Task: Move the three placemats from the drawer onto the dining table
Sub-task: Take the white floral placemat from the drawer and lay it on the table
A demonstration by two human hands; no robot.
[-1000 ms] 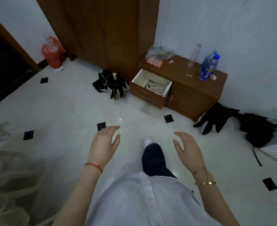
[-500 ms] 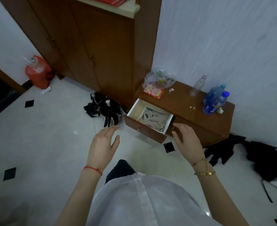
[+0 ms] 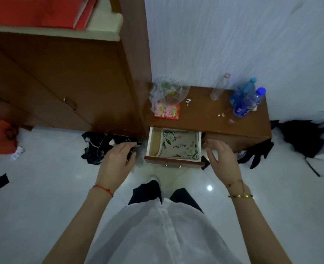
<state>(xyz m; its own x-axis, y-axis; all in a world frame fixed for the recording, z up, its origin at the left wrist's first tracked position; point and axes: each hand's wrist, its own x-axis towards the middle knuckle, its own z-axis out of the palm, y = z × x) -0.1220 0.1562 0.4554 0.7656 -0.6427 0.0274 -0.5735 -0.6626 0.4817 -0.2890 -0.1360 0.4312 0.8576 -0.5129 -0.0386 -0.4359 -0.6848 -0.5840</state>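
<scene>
Cream fabric with a green floral print and a line of script shows inside the open wooden drawer (image 3: 173, 147): this is the top floral placemat (image 3: 180, 146), lying flat on the drawer's floor with its right edge curled up against the right wall. Whether more placemats lie beneath it cannot be told. The drawer is pulled out from the left end of the low brown wooden cabinet (image 3: 205, 119), so its contents can be reached from above.

Both hands hang in the air, one on either side of the drawer's front. The left hand (image 3: 117, 161) is off the drawer's left front corner, fingers loosely curled and holding nothing. The right hand (image 3: 221, 158) is off the right front corner, fingers relaxed and slightly spread, also empty. Placed so, they look ready to come in from both sides and lift the mat by its edges.

Along the cabinet top's back edge stand a clear empty plastic bottle (image 3: 219, 87) and two blue water bottles (image 3: 246, 101); a crumpled clear plastic bag (image 3: 167, 92) sits at its left end. The dining table is not in view.
</scene>
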